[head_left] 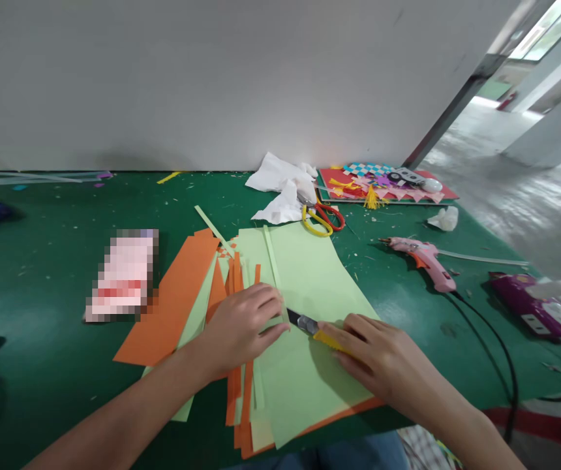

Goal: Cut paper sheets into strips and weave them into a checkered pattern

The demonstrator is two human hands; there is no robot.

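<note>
My right hand is wrapped round a box cutter with a yellow handle. Its dark blade points left, close to the fingertips of my left hand. Those fingers are closed on a narrow light green paper strip, whose upper end reaches away from me. Beneath both hands lies a large light green paper sheet, with an orange edge showing under it. Several orange paper strips and green ones lie under and beside my left hand. A wider orange paper piece rests to their left.
Scissors with red and yellow handles lie by crumpled white tissue. On the right are a pink glue gun with a black cord and a purple packet. A pixelated pinkish rectangular thing lies left. A grey panel borders the green table.
</note>
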